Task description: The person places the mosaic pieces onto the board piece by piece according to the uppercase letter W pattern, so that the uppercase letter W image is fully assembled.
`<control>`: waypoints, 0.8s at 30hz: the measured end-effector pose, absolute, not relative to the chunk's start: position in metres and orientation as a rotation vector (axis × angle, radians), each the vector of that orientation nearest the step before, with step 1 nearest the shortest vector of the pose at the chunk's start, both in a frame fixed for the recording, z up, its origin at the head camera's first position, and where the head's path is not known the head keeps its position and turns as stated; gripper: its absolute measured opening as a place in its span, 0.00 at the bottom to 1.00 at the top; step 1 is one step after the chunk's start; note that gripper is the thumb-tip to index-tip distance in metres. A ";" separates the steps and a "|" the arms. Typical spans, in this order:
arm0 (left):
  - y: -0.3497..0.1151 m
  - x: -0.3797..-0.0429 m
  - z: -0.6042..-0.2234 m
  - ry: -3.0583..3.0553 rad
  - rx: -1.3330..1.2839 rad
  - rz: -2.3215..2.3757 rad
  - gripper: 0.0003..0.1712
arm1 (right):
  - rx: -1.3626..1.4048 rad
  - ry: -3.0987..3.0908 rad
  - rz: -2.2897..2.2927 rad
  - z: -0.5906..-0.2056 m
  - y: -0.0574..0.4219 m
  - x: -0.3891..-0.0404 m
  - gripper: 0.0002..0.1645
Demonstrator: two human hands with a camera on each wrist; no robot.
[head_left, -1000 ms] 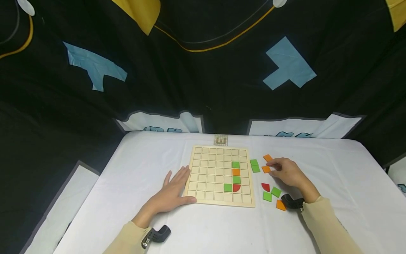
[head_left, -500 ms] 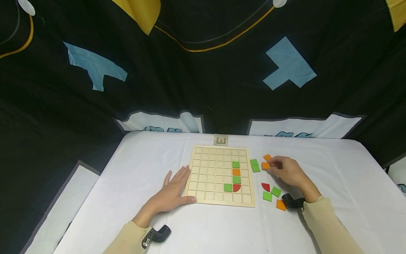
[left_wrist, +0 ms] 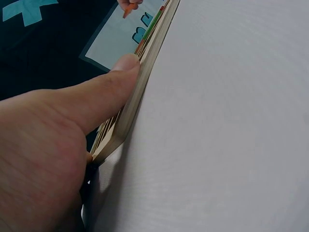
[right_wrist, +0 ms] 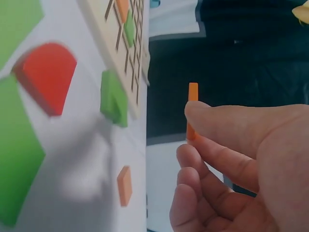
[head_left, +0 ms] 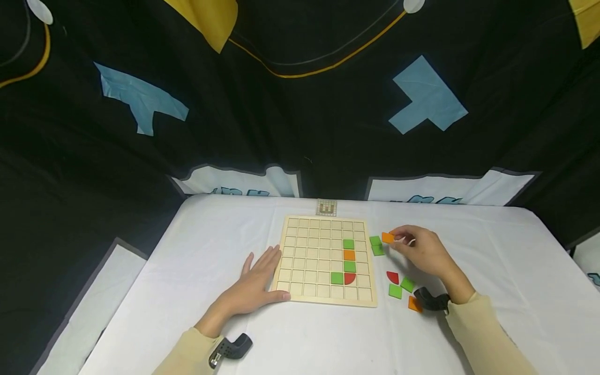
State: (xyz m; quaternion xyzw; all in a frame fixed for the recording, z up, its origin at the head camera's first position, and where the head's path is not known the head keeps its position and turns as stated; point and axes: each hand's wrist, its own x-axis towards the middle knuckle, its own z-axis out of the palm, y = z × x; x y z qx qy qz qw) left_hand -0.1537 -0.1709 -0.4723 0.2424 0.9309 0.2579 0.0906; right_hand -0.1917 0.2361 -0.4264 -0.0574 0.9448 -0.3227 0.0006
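In the head view, my left hand [head_left: 255, 286] rests along the left edge of a pale wooden grid board [head_left: 304, 291], fingers straight. Its thumb [left_wrist: 104, 92] lies on the near edge in the left wrist view. My right hand [head_left: 422, 251] pinches a small orange tile [head_left: 387, 237] between thumb and index finger, to the right of the board. The right wrist view has this orange tile [right_wrist: 193, 90] edge-on, raised off the table. On the board sit green tiles [head_left: 349, 244], an orange tile [head_left: 349, 255] and a red quarter-round tile [head_left: 349, 278].
Two green tiles [head_left: 377, 250] lie touching beside the board's right edge. Nearer me are a red rounded tile [head_left: 392, 277], more green tiles [head_left: 395, 291] and an orange tile [head_left: 414, 304]. Another orange tile [right_wrist: 124, 186] lies under the right hand. A patterned card [head_left: 326, 207] is behind the board.
My right hand has picked the orange tile up from the table and carried it slightly away from me and to the left. The left hand and the board have stayed put.
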 end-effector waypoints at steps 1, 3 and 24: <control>-0.171 -0.154 -0.472 2.766 0.721 0.769 0.62 | -0.193 2.976 -1.021 -0.425 0.234 -0.191 0.18; -0.171 -0.153 -0.472 2.767 0.721 0.767 0.62 | -0.224 2.988 -1.045 -0.423 0.231 -0.189 0.18; -0.170 -0.153 -0.472 2.773 0.713 0.761 0.62 | -0.411 2.972 -1.123 -0.420 0.192 -0.170 0.15</control>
